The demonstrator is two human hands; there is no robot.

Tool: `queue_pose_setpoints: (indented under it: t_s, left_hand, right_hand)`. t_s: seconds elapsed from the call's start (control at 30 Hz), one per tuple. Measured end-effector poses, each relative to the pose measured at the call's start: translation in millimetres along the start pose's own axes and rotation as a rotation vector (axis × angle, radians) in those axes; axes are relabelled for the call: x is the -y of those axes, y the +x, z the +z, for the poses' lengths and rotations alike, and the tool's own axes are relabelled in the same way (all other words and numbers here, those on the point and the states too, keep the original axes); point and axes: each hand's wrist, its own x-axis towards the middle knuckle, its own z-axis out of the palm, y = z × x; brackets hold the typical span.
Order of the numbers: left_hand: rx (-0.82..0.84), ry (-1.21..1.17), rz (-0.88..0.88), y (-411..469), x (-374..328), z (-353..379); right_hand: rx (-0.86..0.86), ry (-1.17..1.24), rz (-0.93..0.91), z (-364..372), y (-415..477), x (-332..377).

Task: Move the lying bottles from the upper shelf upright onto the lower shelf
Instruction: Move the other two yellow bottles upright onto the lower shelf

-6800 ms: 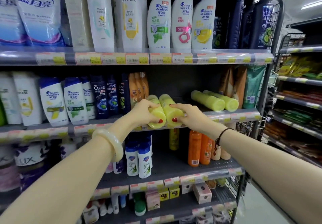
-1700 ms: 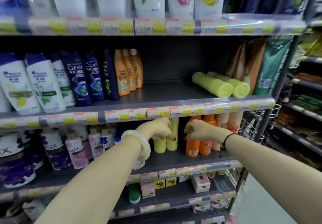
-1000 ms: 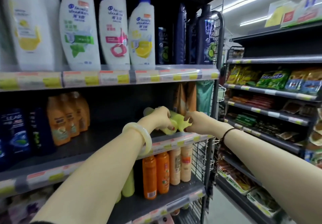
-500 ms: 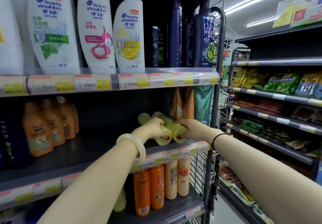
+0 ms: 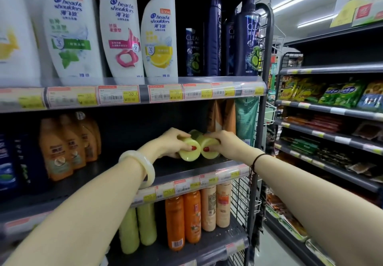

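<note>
On the upper shelf point(image 5: 182, 167), toward its right end, your fingers point(image 5: 187, 146) are curling around the near ends of two lying yellow-green bottles. Your left hand point(image 5: 173, 142) is closing over the left bottle point(image 5: 189, 151), thumb pressing on its flat end, and your right hand point(image 5: 222, 143) is doing the same on the right bottle point(image 5: 208, 147). Both bottles are lying side by side, touching each other, pointing back into the shelf, and look to be resting on it.

You are working near the shelf lip, so a slip is the likely trouble. The bottles look smooth and round, and you are gripping each near one end only; I judge that the far end could sag or roll as you are drawing it out, and knock the tall pouches point(image 5: 222, 116) standing just behind. Turning two at once to upright may also clip the price-label rail point(image 5: 207, 180).

Below you, the lower shelf point(image 5: 219, 238) is already holding two upright yellow-green bottles point(image 5: 137, 227) beside orange bottles point(image 5: 183, 220); the free space there looks tight from this angle, so setting down could topple a neighbour.

Around you, shampoo bottles point(image 5: 122, 37) are lining the top shelf, and another rack of snack packs point(image 5: 335, 94) is standing across the aisle on your right, under ceiling strip lights.
</note>
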Motion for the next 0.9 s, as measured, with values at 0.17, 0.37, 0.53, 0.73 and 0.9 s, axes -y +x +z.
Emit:
queue_pose_setpoints:
  t_s: [0.17, 0.37, 0.53, 0.73, 0.9]
  left_hand:
    - [0.066, -0.058, 0.019, -24.1, -7.3, -13.7]
    - [0.108, -0.046, 0.055, -54.0, -2.3, -13.2]
    - [0.149, 0.000, 0.081, -76.9, 4.4, -9.4]
    - [0.103, -0.022, 0.107, -99.8, 12.6, -6.0]
    - [0.016, -0.047, 0.085, -111.0, 20.4, -3.2]
  right_hand:
    - [0.003, -0.020, -0.011, -6.0, -13.0, 19.6]
    - [-0.004, -0.019, -0.008, -6.2, -45.0, 40.2]
    - [-0.023, -0.023, 0.006, -3.1, -72.7, 54.9]
    - [-0.083, 0.041, 0.068, 12.9, -93.6, 61.2]
    - [-0.070, 0.015, 0.086, 20.6, -100.5, 64.0]
